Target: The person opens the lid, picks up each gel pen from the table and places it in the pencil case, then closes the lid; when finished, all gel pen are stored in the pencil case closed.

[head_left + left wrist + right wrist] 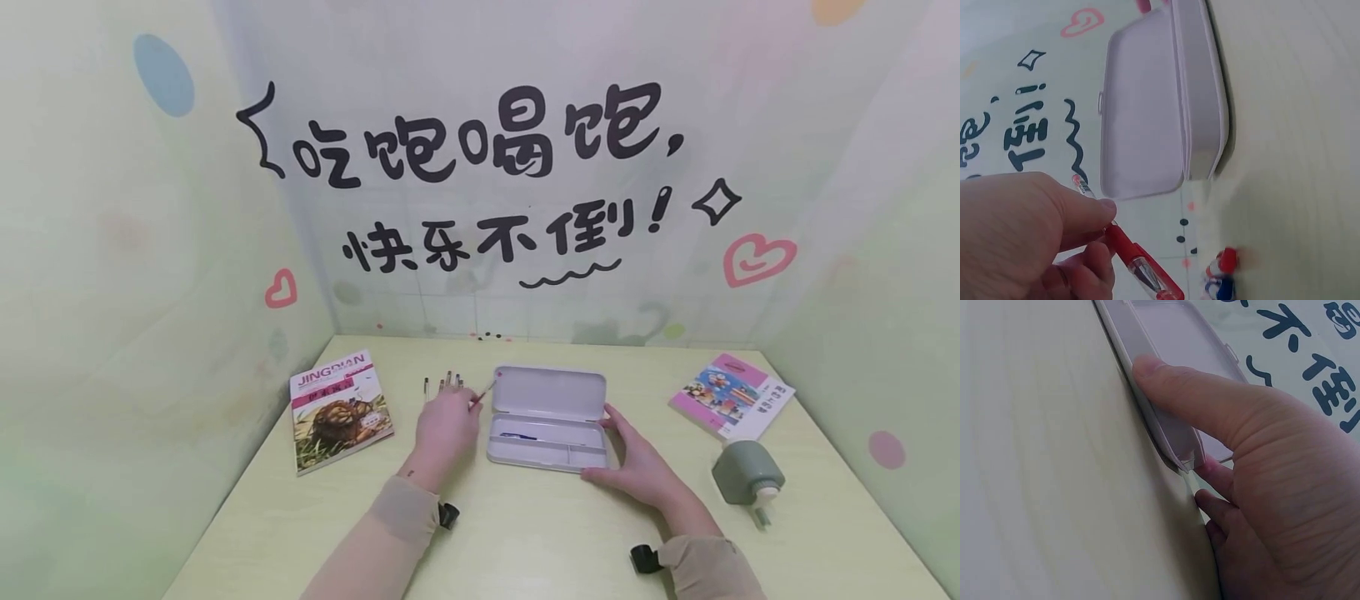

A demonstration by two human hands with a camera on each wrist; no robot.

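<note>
In the head view, a pale lilac pencil case (550, 393) stands with its lid raised in the middle of the table. One blue pen (516, 436) lies in its back compartment. My left hand (447, 435), left of the case, pinches a red pen (1124, 245) between thumb and fingers, one end pointing toward the lid. With the thumb at the front edge and the fingers behind, my right hand (641, 471) grips the right end of the case. Beyond the left hand several pens (450, 380) lie on the table, partly hidden by it.
A book with a lion cover (341, 412) lies at the left. Toward the right back are a pink and blue booklet (723, 396) and a grey-green pump bottle (742, 472). A printed curtain (480, 308) closes off the table's back edge.
</note>
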